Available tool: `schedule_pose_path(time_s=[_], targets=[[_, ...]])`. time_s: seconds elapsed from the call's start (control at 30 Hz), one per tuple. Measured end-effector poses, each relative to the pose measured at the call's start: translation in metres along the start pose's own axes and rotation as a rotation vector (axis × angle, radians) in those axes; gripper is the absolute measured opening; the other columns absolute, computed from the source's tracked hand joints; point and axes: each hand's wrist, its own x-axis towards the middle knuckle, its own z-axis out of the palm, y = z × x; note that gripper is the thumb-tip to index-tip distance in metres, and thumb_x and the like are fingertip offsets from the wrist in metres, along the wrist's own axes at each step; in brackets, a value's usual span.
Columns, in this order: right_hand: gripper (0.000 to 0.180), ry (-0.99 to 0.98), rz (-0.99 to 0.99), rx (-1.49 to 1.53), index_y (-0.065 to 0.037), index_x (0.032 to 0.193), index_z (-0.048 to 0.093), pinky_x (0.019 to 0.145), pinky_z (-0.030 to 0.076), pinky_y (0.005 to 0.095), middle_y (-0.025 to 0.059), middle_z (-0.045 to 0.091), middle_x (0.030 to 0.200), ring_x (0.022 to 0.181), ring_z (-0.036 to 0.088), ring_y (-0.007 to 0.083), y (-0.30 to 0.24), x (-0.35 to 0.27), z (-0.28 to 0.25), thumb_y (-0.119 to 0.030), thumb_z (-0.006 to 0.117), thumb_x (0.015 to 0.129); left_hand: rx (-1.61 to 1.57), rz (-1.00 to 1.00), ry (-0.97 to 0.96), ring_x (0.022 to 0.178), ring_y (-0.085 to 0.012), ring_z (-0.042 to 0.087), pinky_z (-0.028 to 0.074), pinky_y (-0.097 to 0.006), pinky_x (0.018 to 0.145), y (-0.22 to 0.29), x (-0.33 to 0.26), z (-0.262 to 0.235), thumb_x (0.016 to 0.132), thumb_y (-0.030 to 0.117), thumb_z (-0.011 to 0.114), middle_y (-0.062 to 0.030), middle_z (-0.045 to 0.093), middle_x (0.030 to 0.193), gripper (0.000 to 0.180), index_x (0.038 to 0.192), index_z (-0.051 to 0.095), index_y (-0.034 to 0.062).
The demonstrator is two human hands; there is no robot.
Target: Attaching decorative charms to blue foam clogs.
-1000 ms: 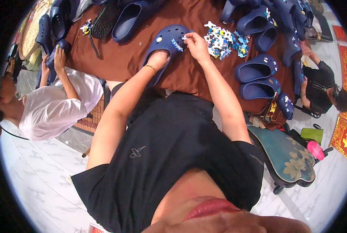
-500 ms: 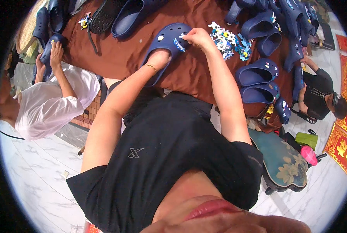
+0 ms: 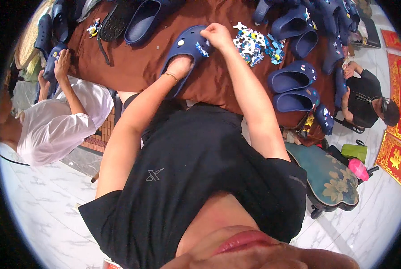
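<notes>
My left hand point(image 3: 179, 67) reaches into the opening of a dark blue clog point(image 3: 171, 56), its fingers hidden under the upper. On that perforated upper sit a round pale yellow charm point(image 3: 180, 43) and a blue-and-white lettered charm point(image 3: 201, 49). My right hand point(image 3: 218, 36) is closed at the right side of the toe, fingertips bunched against the upper. Whatever is between those fingertips is too small to make out. A little white shows on the clog just below them. Right of this hand lies a heap of loose shoe charms point(image 3: 249, 44), mostly white, blue and black.
A brown cloth point(image 3: 128, 67) covers the table. Two blue clogs point(image 3: 294, 99) rest at the right, with more piled behind. At the left, a person in white point(image 3: 66, 116) handles a clog; another in black point(image 3: 364, 98) is at the right. A flowered stool point(image 3: 326, 179) stands nearby.
My right fingertips have shifted from beside the lettered charm up toward the toe edge. My left hand stays inside the clog. The whole view has moved slightly.
</notes>
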Motion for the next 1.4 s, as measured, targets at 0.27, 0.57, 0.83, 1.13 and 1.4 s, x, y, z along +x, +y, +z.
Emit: schedule_pose_path(time_s=[0.27,0.57,0.83,1.13,1.4], targets=[[0.018,-0.09,0.201,0.428,-0.006,0.091,0.059,0.056,0.045,0.0215,0.0015,0.061,0.076,0.062,0.055,0.0078,0.014,-0.015,-0.034,-0.02,0.06,0.081,-0.027,-0.094,-0.09,0.087,-0.0393,0.055,0.044,-0.046,0.08,0.007,-0.004,-0.014,0.078,0.022,0.047,-0.0252,0.056,0.099,0.032,0.099,0.057,0.0002],[0.025,-0.193,-0.1,-0.391,-0.007,0.086,0.064,0.069,0.048,0.0372,0.0135,0.062,0.081,0.077,0.061,0.0286,0.018,-0.071,-0.01,-0.021,0.067,0.067,-0.059,-0.03,0.001,0.086,-0.0393,0.055,0.043,-0.046,0.079,0.009,-0.004,-0.015,0.077,0.022,0.048,-0.0245,0.057,0.096,0.031,0.097,0.058,0.0005],[0.014,0.143,-0.117,-0.224,-0.007,0.078,0.064,0.063,0.048,0.036,0.0114,0.063,0.069,0.066,0.062,0.0262,0.035,-0.064,-0.008,-0.017,0.065,0.069,-0.094,-0.054,0.016,0.092,-0.0389,0.053,0.041,-0.046,0.082,0.015,-0.008,-0.02,0.077,0.021,0.047,-0.0251,0.054,0.103,0.033,0.103,0.055,0.0009],[0.021,-0.181,0.151,0.197,-0.001,0.079,0.064,0.053,0.046,0.0256,0.0063,0.062,0.065,0.057,0.058,0.0132,-0.006,-0.021,-0.017,-0.016,0.07,0.066,-0.127,-0.128,-0.102,0.097,-0.038,0.052,0.041,-0.045,0.085,0.019,-0.006,-0.027,0.078,0.022,0.047,-0.0243,0.053,0.106,0.035,0.105,0.055,0.002],[0.029,-0.373,-0.146,-0.747,-0.011,0.089,0.062,0.077,0.046,0.0406,0.0098,0.063,0.094,0.09,0.059,0.0277,-0.043,0.003,-0.024,-0.035,0.063,0.072,-0.102,-0.09,-0.062,0.086,-0.0387,0.055,0.043,-0.046,0.078,0.007,-0.007,-0.014,0.077,0.022,0.047,-0.0243,0.057,0.096,0.031,0.098,0.057,0.0017]])
